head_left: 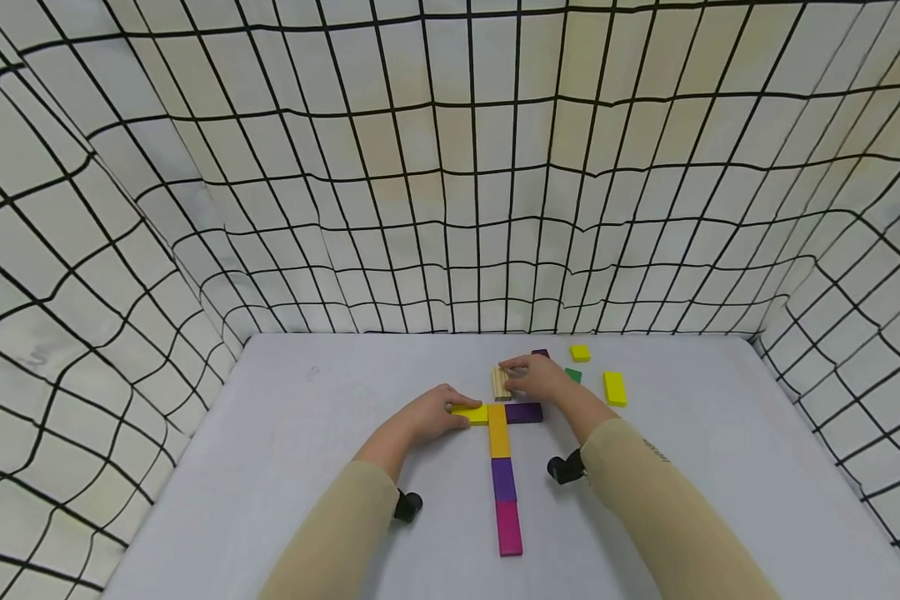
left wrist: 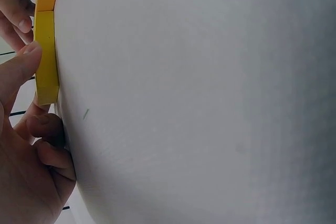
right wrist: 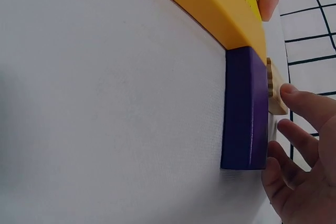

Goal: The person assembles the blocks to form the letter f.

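One short run of dark lettering (head_left: pixel 656 451) on the right sleeve (head_left: pixel 637 492), too small to read. Plain beige fabric, same on the left sleeve (head_left: pixel 337 517). Hands well apart, one each side of a T of flat rectangular blocks with smooth painted faces.

Stem, from the near end: magenta block (head_left: pixel 508 529), purple block (head_left: pixel 503 480), orange block (head_left: pixel 498 432), end to end. Arms at the far end of the orange block: yellow block (head_left: pixel 474 415) on the left, dark purple block (head_left: pixel 525 413) on the right, both touching it. Bevelled edges, slight gloss along the dark purple one in the right wrist view.

Left hand (head_left: pixel 427 414): clamped on the yellow block between thumb and index finger.

Right hand (head_left: pixel 543 382): thumb and index finger on the wooden block (head_left: pixel 500 382), other fingers loosely bent beside it. Bare pale wood, grooved lengthwise, scalloped at the end. Lying just beyond the orange block, in line with the stem.

Off to the right: larger yellow piece (head_left: pixel 614 389), small yellow piece (head_left: pixel 580 353), and, partly hidden behind the right hand, green piece (head_left: pixel 573 377) and dark piece (head_left: pixel 541 352). All on a matte white surface (head_left: pixel 330 400); black square-mesh net (head_left: pixel 520 169) around.
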The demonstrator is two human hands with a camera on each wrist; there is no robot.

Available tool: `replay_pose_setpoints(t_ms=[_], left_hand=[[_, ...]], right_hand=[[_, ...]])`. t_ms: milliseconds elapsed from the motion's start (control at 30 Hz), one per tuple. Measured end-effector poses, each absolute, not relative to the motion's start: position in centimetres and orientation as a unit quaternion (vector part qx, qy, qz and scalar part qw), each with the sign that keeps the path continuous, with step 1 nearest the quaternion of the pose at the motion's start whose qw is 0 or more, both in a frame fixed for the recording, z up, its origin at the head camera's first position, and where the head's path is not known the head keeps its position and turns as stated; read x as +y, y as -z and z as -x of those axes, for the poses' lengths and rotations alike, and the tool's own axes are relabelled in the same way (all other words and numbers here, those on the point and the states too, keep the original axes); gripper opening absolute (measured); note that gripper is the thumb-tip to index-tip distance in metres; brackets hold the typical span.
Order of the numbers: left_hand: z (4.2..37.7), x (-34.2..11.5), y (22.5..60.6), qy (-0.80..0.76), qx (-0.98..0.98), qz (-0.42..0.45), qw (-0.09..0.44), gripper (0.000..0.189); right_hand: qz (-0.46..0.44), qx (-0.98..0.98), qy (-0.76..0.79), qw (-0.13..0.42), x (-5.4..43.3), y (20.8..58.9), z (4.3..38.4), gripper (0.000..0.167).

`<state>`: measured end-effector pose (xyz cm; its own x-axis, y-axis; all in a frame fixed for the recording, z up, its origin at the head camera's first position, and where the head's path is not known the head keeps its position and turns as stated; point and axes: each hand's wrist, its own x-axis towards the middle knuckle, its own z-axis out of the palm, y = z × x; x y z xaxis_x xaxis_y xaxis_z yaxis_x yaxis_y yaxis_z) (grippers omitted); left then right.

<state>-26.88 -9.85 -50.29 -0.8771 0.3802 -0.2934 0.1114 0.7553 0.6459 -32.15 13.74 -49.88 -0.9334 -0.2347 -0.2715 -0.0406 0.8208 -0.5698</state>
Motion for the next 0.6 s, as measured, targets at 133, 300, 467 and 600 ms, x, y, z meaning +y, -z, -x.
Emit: replay_pose_setpoints(t_ms=[133,300,467,600], left_hand=[[26.83,-9.9,50.27,-0.323,0.913,-0.135,0.208,0.033],[26.85,-9.79,50.38,-0.324,0.913,-0.132,0.21,0.033],[26.89,-9.76,50.33,-0.321,0.914,-0.136,0.207,0.033],[26.9,-9.77,50.24,-0.322,0.913,-0.139,0.207,0.033]], right_hand=[[0.079,0.935,0.297,0.175,13.9,50.05,32.17,0.044],[0.079,0.93,0.309,0.182,14.17,50.32,32.14,0.048],[0.084,0.932,0.304,0.18,14.18,50.31,32.14,0.048],[0.089,0.933,0.298,0.181,13.87,50.06,31.93,0.046]])
